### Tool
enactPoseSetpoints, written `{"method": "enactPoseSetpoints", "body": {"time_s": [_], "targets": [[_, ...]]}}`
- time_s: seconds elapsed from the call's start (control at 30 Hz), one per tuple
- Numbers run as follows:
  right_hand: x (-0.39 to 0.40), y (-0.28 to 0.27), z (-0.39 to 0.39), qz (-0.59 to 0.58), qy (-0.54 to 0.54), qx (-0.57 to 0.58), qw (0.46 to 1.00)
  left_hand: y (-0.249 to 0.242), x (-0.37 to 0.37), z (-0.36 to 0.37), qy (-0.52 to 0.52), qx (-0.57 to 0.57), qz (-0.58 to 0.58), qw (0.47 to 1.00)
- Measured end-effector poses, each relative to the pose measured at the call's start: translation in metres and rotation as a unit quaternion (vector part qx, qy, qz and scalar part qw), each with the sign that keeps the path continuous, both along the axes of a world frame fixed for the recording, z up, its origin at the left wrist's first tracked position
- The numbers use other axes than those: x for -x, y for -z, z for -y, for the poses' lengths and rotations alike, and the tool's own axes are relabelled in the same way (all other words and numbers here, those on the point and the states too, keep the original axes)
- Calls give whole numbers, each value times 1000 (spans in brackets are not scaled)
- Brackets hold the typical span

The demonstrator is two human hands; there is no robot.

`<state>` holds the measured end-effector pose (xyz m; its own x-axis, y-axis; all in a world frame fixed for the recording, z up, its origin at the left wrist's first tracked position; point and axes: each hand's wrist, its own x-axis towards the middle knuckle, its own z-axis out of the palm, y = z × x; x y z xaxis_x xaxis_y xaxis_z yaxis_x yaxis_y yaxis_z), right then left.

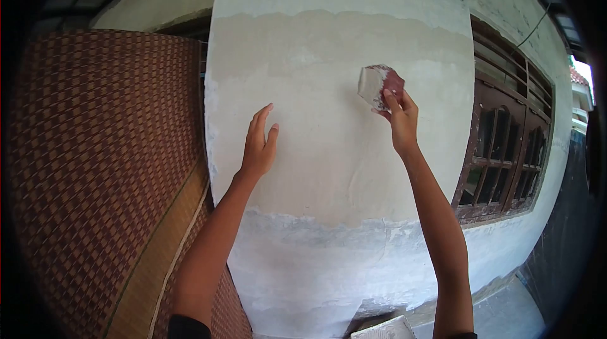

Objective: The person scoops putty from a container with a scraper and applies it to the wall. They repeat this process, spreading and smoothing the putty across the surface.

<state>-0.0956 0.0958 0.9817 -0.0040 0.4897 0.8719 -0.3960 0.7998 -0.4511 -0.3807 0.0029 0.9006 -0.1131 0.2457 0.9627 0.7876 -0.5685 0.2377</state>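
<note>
My right hand grips a small flat scraper, reddish on its right side and coated with pale paste on its left. It is held up in front of the plastered wall; whether it touches the wall I cannot tell. My left hand is raised at the left part of the wall, its fingers stretched out and the thumb apart, holding nothing. A beige-grey coat covers the wall's middle, with whiter areas above and below.
A brown woven mat hangs along the left side. On the right is a brown wooden window with glass panes. At the bottom, a pale-crusted container is partly visible beneath the wall.
</note>
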Motion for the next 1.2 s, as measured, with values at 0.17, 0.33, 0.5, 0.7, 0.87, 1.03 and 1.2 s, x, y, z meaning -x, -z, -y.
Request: {"method": "enactPoseSetpoints", "body": {"time_s": [0.17,0.33,0.5,0.7,0.87,1.03,1.2], "targets": [[-1,-24,-20,30,58,-72,995,-4,-3,-31,-18,0,-33,999],[15,-34,-44,57,261,-274,924,-12,-3,-55,-59,-17,-63,996],[53,-37,-52,93,354,-385,847,-21,3,-78,-115,-61,-90,987],[86,-44,-67,65,481,-459,744,-25,16,-102,-143,-74,-126,979],[92,-48,-90,64,558,-464,685,-23,25,-114,-142,-79,-154,975],[96,-45,-94,129,602,-449,648,-20,29,-124,-138,-88,-160,973],[95,-45,-92,201,612,-423,637,-18,25,-133,-148,-112,-151,971]]}}
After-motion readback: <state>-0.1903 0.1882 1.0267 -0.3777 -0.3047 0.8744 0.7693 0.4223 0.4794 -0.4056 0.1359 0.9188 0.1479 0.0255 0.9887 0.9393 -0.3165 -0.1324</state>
